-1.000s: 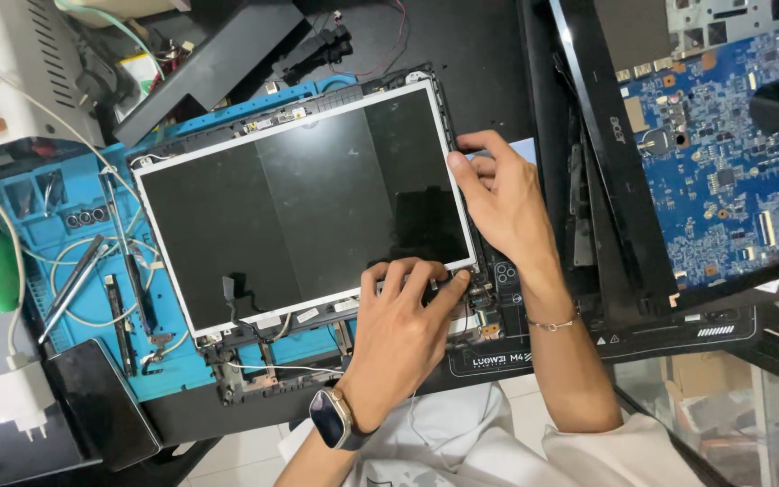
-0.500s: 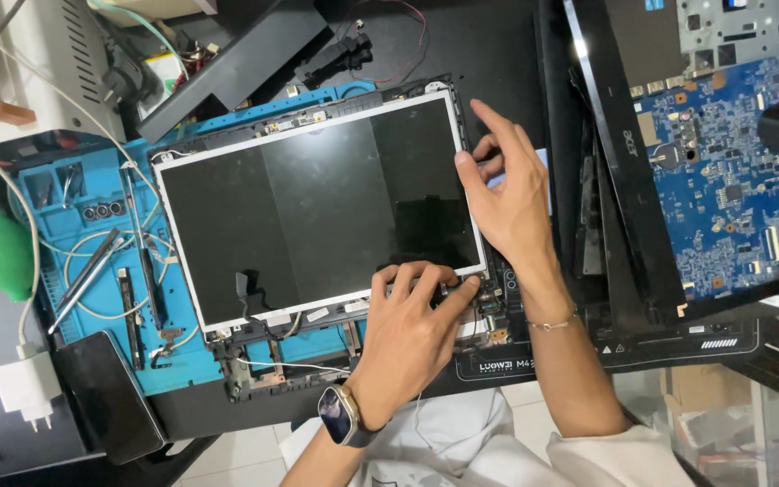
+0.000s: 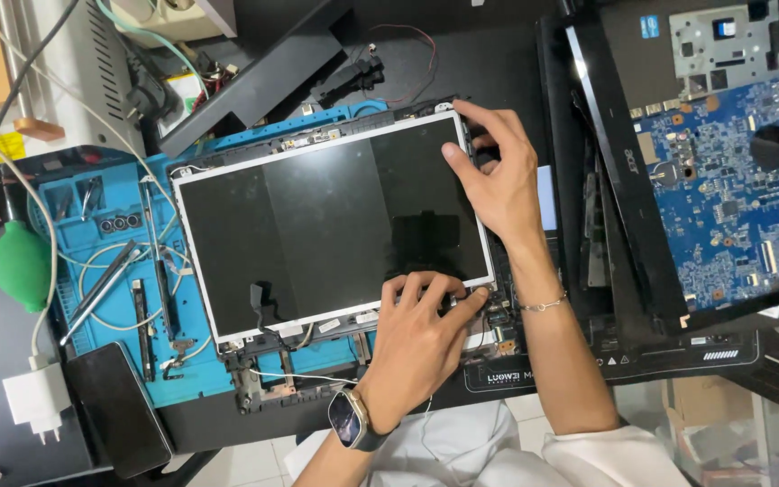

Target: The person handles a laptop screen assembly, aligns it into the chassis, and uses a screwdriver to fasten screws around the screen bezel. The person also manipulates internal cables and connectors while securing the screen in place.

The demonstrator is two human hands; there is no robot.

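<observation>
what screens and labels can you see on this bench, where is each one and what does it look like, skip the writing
Bare laptop screen panel: centre, on the blue mat, dark rectangle, silver edge; left hand and right hand touch its right side.
Phone: lower left, black slab, dark.
Smartwatch: left wrist, dark face.
Small blue sticker: upper right, on black casing.

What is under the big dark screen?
Under the screen you can see a blue mat poking out, with loose wires and a dark frame at its edge. Whatever lies beneath its middle is covered.
</observation>
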